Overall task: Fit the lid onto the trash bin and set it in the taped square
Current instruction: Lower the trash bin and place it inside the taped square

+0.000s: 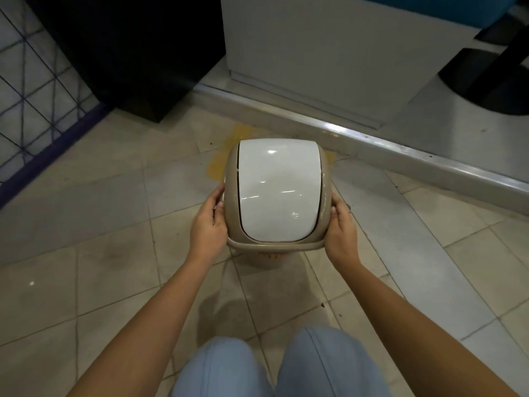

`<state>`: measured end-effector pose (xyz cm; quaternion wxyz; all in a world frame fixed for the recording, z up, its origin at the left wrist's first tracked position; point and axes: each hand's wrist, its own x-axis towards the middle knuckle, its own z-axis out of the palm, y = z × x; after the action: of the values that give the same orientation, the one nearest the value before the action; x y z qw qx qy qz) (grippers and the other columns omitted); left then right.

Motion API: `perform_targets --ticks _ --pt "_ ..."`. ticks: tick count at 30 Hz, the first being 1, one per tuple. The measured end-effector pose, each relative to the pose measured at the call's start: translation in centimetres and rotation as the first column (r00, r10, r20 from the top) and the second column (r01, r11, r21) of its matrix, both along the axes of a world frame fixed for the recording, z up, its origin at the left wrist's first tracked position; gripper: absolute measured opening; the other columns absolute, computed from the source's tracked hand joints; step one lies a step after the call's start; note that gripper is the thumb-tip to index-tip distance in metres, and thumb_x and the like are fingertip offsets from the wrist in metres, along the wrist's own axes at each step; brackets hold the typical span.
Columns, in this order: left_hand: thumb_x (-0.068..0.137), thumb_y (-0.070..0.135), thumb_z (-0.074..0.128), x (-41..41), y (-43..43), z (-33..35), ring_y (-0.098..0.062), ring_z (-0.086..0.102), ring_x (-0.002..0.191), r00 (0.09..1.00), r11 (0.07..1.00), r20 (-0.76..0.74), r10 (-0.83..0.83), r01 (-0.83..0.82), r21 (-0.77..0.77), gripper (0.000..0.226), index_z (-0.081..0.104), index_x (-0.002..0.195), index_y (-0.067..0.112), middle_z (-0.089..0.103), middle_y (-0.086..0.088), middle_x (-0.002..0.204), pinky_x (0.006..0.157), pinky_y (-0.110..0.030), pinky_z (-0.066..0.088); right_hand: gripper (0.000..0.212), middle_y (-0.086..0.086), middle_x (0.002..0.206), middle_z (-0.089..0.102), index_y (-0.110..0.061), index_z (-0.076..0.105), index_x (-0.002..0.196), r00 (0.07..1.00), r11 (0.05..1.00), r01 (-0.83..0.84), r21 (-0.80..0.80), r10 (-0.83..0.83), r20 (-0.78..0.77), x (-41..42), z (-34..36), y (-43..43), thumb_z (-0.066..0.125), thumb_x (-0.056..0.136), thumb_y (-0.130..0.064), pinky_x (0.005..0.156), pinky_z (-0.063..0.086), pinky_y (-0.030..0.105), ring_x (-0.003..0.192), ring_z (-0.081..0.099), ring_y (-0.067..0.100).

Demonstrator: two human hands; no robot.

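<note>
The lid (276, 193), a beige frame with a glossy white swing flap, sits on top of the trash bin (270, 257), of which only a sliver of beige body with an orange patch shows below the lid's near edge. My left hand (207, 222) grips the lid's left side and my right hand (342, 227) grips its right side. Yellow tape marks (220, 164) of the taped square show on the tiled floor just beyond and to the left of the bin; most of the square is hidden behind the lid.
A metal floor rail (400, 147) runs diagonally behind the bin, with a white cabinet (329, 53) beyond it. A black box (128, 53) stands at the back left beside a blue wire grid (37, 104). My knees in light blue trousers (274, 368) are at the bottom.
</note>
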<state>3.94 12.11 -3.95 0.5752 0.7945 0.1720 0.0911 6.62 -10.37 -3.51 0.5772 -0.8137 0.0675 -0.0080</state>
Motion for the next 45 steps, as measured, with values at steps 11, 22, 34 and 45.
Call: perform_targets --ticks 11,22,34,45 --pt "0.099 0.038 0.032 1.8 1.4 1.5 -0.012 0.047 0.127 0.998 0.999 -0.043 -0.051 0.051 0.009 0.043 0.043 0.139 0.027 0.053 0.005 0.136 0.090 -0.010 0.034 0.048 0.001 0.154 0.037 -0.025 0.026 0.150 0.955 0.918 -0.294 -0.264 0.292 -0.049 1.8 -0.7 -1.7 0.029 0.102 -0.029 0.117 0.028 0.039 0.141 0.033 0.017" --pt "0.038 0.061 0.088 1.1 2.7 1.2 -0.012 0.044 0.131 0.933 0.927 -0.087 -0.350 0.358 0.115 0.123 0.027 0.142 0.038 0.044 0.008 0.142 0.105 -0.046 0.043 0.117 -0.006 0.161 0.017 -0.031 0.008 0.151 0.921 0.879 -0.377 -0.293 0.389 -0.020 0.8 0.1 -1.0 0.070 0.060 -0.072 0.116 0.029 0.051 0.148 0.018 0.016" --pt "0.037 0.056 0.089 3.0 3.1 1.0 -0.012 0.044 0.131 0.948 0.953 -0.102 -0.302 0.301 -0.021 0.131 0.018 0.146 0.034 0.044 0.008 0.144 0.106 -0.041 0.043 0.126 -0.002 0.153 0.026 -0.025 0.015 0.149 0.931 0.904 -0.356 -0.238 0.365 -0.006 3.9 -0.3 1.2 0.082 0.049 -0.062 0.117 0.031 0.042 0.142 0.025 0.013" --pt "0.040 0.046 0.090 6.8 4.1 1.4 -0.008 0.047 0.127 0.948 0.954 -0.110 -0.299 0.296 -0.043 0.124 0.024 0.144 0.035 0.048 0.012 0.140 0.102 -0.032 0.044 0.126 0.000 0.144 0.037 -0.029 0.016 0.148 0.939 0.932 -0.343 -0.121 0.345 -0.001 6.9 -0.1 2.5 0.084 0.046 -0.062 0.112 0.039 0.044 0.136 0.035 0.015"
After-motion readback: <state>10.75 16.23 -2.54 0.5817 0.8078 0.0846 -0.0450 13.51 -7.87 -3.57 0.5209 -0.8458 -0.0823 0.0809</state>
